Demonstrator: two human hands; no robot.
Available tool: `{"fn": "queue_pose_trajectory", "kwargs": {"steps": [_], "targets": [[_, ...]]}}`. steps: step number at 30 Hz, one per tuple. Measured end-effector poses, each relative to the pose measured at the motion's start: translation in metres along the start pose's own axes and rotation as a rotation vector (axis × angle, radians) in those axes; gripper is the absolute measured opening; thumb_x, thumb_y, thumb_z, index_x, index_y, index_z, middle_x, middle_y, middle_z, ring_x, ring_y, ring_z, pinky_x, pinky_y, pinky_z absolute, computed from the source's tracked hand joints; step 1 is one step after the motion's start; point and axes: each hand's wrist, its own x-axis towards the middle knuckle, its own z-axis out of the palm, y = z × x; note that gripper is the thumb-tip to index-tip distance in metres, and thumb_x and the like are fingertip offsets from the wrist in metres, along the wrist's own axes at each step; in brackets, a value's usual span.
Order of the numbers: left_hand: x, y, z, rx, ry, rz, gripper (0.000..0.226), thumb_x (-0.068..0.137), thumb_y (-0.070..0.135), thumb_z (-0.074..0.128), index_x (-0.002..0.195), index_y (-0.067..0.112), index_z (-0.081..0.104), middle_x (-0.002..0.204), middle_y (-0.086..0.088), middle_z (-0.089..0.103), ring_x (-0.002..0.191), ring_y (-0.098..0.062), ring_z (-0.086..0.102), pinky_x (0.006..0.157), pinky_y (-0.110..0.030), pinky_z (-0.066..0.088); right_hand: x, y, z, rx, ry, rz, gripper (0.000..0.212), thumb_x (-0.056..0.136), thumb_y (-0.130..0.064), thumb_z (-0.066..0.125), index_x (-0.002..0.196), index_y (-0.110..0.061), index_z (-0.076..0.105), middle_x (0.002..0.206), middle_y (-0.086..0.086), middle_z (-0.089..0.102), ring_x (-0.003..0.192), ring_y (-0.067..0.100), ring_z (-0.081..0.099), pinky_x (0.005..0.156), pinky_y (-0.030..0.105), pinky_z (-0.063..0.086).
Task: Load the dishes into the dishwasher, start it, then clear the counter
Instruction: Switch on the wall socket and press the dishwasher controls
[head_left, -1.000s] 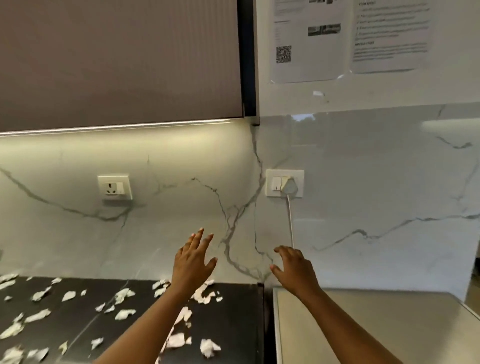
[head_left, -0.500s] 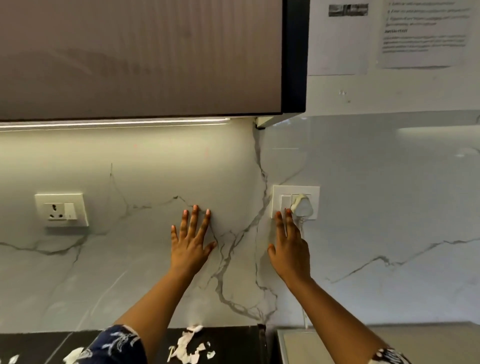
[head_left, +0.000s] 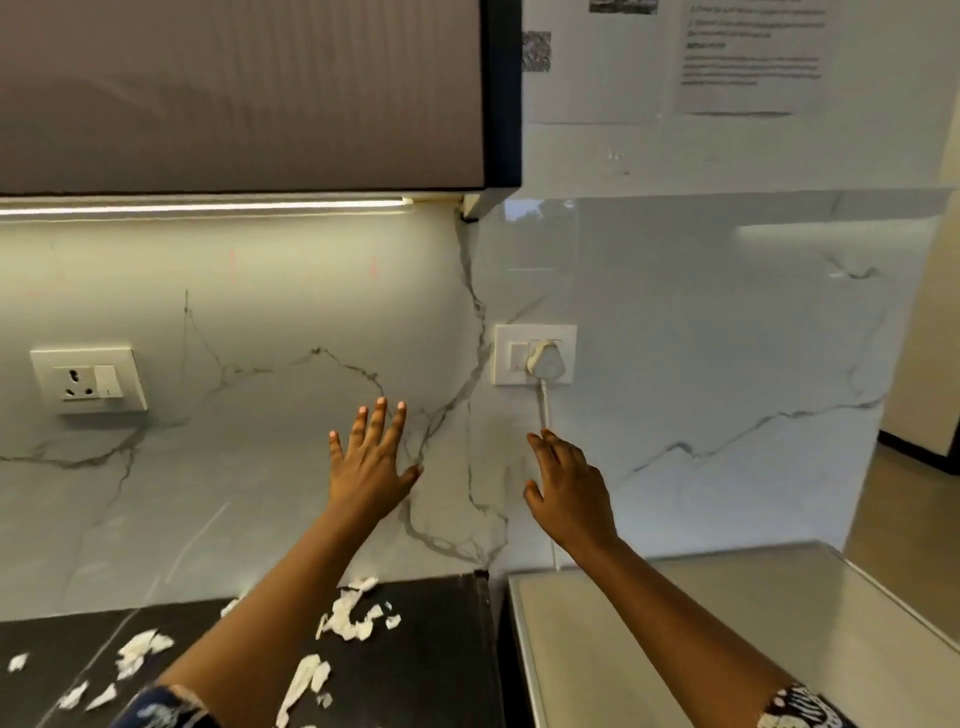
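Wall notices (head_left: 748, 57) run off the top, print unreadable; right hand (head_left: 569, 493) covers part of the plug cord (head_left: 544, 405).

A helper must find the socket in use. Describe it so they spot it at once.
On the marble wall, two white sockets sit below the dark cabinet. Take the right socket, above the right hand. Unlike the empty left socket, it holds a white plug with a cord hanging down.

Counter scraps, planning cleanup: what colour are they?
White scraps on the black counter, head view.
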Motion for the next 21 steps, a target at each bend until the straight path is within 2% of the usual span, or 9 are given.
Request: {"fn": "queue_pose_trajectory", "kwargs": {"steps": [3,6,9,11,13,15,17,19,21], "targets": [[-0.078,0.039,0.017,-0.186,0.045,0.108,0.078,0.092,0.058,0.037,0.149,0.031,-0.008,0.153,0.007,-0.019,0.143,-0.017,-0.017,0.114,-0.048,-0.009,-0.066,0.012,-0.017,-0.003,-0.049,-0.039,0.054,0.083,-0.026,0.065,0.132,-0.013,0.05,0.135,0.009,0.053,0.123,0.025,0.052,0.09,0.038,0.05],[-0.173,0.083,0.043,-0.326,-0.108,0.136,0.077,0.084,0.065,0.034,0.15,0.033,0.008,0.151,0.012,-0.014,0.143,-0.013,-0.013,0.116,-0.047,-0.001,-0.152,0.03,-0.03,-0.008,-0.105,-0.047,0.053,0.073,-0.031,0.071,0.123,-0.016,0.058,0.123,0.005,0.062,0.11,0.022,0.062,0.082,0.035,0.054],[-0.274,0.124,0.061,-0.38,-0.299,0.073,0.086,0.073,0.075,0.023,0.149,0.037,0.012,0.15,0.017,-0.013,0.138,-0.005,-0.017,0.115,-0.038,-0.002,-0.243,0.046,-0.05,-0.01,-0.193,-0.024,0.045,0.069,-0.038,0.064,0.112,-0.023,0.063,0.118,-0.001,0.064,0.102,0.016,0.065,0.075,0.03,0.055],[-0.337,0.149,0.066,-0.355,-0.377,0.043,0.092,0.064,0.078,0.011,0.148,0.04,0.013,0.148,0.02,-0.015,0.138,-0.003,-0.016,0.116,-0.037,0.0,-0.3,0.058,-0.066,0.003,-0.247,0.015,0.042,0.07,-0.039,0.062,0.109,-0.025,0.064,0.119,-0.002,0.064,0.102,0.016,0.065,0.075,0.029,0.054],[-0.395,0.169,0.07,-0.334,-0.409,-0.008,0.093,0.061,0.078,0.004,0.147,0.043,0.014,0.153,0.019,-0.011,0.136,-0.001,-0.016,0.117,-0.04,0.001,-0.35,0.068,-0.085,0.054,-0.344,0.044,0.041,0.078,-0.036,0.061,0.117,-0.024,0.061,0.128,-0.001,0.058,0.114,0.018,0.059,0.085,0.033,0.051],[-0.442,0.187,0.07,-0.35,-0.413,-0.074,0.092,0.062,0.078,0.005,0.146,0.042,0.018,0.157,0.015,-0.003,0.139,-0.002,-0.012,0.117,-0.041,-0.002,-0.392,0.073,-0.1,0.124,-0.419,0.051,0.041,0.083,-0.034,0.06,0.122,-0.023,0.058,0.135,-0.001,0.053,0.123,0.019,0.051,0.093,0.035,0.046],[-0.482,0.202,0.069,-0.323,-0.403,-0.072,0.088,0.068,0.077,0.007,0.146,0.039,0.024,0.158,0.013,0.003,0.145,-0.009,-0.003,0.116,-0.043,-0.004,-0.43,0.073,-0.111,0.137,-0.451,0.019,0.038,0.075,-0.035,0.064,0.111,-0.023,0.064,0.125,0.001,0.061,0.111,0.02,0.061,0.083,0.035,0.052],[-0.515,0.207,0.071,-0.282,-0.386,-0.067,0.088,0.074,0.08,0.006,0.145,0.034,0.032,0.157,0.009,0.01,0.146,-0.016,0.007,0.116,-0.05,0.0,-0.461,0.07,-0.118,0.161,-0.481,0.018,0.036,0.066,-0.034,0.064,0.1,-0.023,0.067,0.115,0.001,0.067,0.1,0.02,0.066,0.073,0.035,0.056],[-0.538,0.204,0.069,-0.225,-0.346,-0.116,0.09,0.077,0.081,0.004,0.144,0.03,0.036,0.157,0.002,0.02,0.146,-0.02,0.012,0.115,-0.053,0.005,-0.484,0.062,-0.124,0.192,-0.508,-0.014,0.033,0.072,-0.031,0.063,0.104,-0.021,0.066,0.122,0.003,0.062,0.109,0.022,0.062,0.084,0.039,0.052]]}}
